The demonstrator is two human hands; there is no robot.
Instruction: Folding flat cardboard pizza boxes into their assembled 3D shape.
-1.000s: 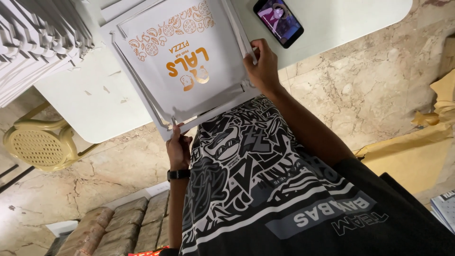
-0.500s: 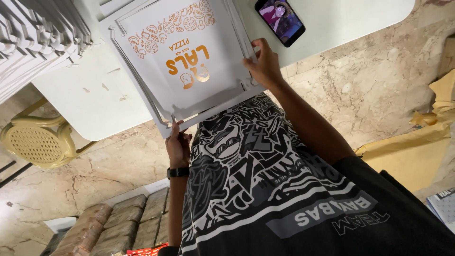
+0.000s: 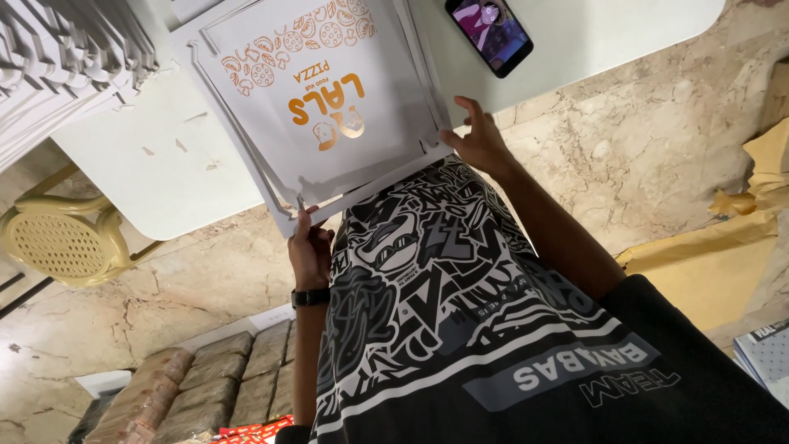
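**A:** Fingers (image 3: pixel 306 224) of the left hand (image 3: pixel 311 255) first: what have they got?

**B:** They are curled round the near corner of the flat white cardboard box sheet with orange print (image 3: pixel 329 99), one fingertip up on the edge. The right hand (image 3: pixel 481 148) has its fingers (image 3: pixel 470 107) spread loosely and laid against the near right edge, touching it. I cannot tell whether the thumb is tucked under.

**A:** And where does the sheet lie?

**B:** It is the top one of a small pile of like sheets on the white round-cornered desk (image 3: pixel 148 164), and its near corner sticks out past the desk edge toward the body.

**A:** How would it handle?

**B:** Light and fairly stiff, I judge, but broad. Held by one corner it would likely sag or crease along its scored folds. Two opposite edges make the safer hold. The printed face looks smooth, so the sheets may slide on one another.

**A:** What room is there around it?

**B:** Near left, on the pale marble floor (image 3: pixel 641 140), lie brown wrapped bundles (image 3: pixel 205 378), and a yellow plastic chair (image 3: pixel 62 242) stands beside the desk. To the right lies crumpled brown paper (image 3: pixel 707 271). Farther off, bare desk shows left of the pile. At the far left rises a stack of folded white boxes (image 3: pixel 66 57), and at the far right lies a black smartphone with a lit screen (image 3: pixel 489 33), near the sheet's right edge.
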